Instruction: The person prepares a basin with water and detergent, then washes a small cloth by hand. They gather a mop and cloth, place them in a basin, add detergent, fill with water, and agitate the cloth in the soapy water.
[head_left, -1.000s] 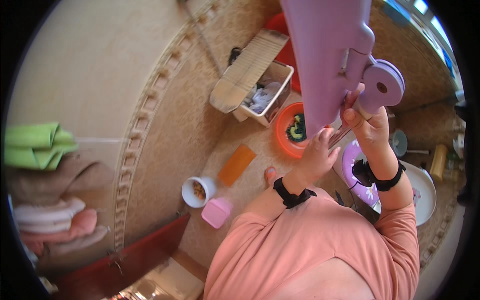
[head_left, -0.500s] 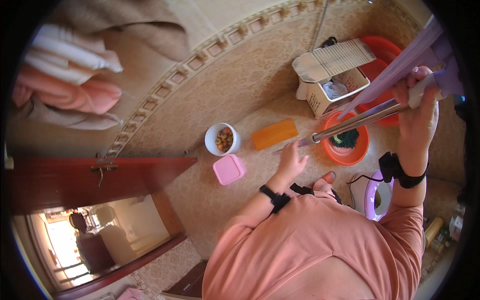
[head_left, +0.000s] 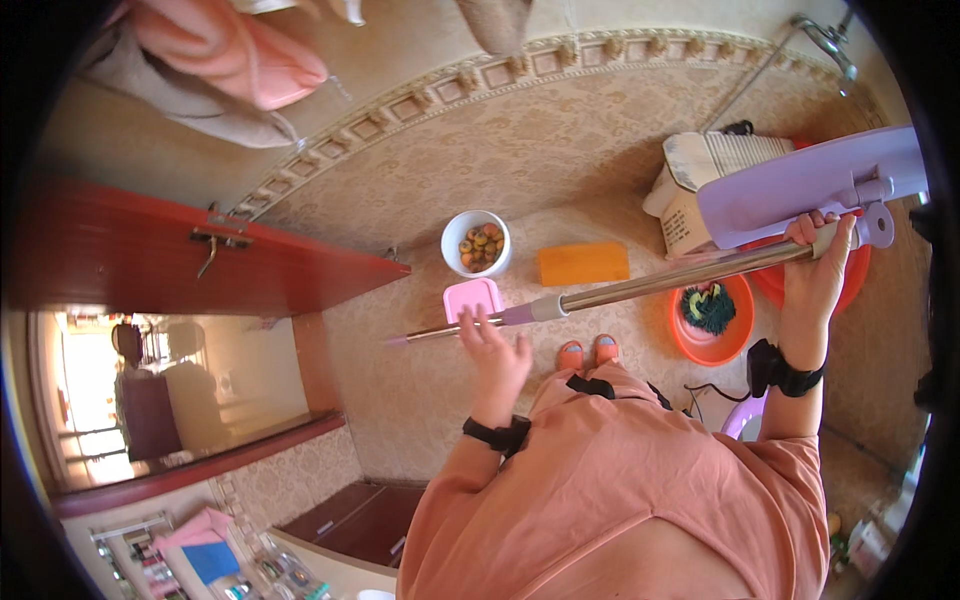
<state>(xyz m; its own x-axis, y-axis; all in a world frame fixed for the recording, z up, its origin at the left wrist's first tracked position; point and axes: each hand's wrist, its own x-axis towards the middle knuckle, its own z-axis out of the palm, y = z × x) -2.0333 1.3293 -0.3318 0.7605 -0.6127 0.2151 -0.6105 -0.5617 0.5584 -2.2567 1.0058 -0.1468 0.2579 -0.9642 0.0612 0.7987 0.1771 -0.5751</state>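
The metal pole [head_left: 660,286] is held over the floor [head_left: 385,415], gripped by the right hand [head_left: 822,262] beside the purple flat head [head_left: 790,195], likely so the big end is kept up. The left hand [head_left: 495,365] is spread near the thin end; touch cannot be told. More of the purple flat head is seen than 0.5 seconds ago.

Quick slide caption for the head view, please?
Right hand grips a metal pole beside its flat purple head; left hand, open, near the other end.
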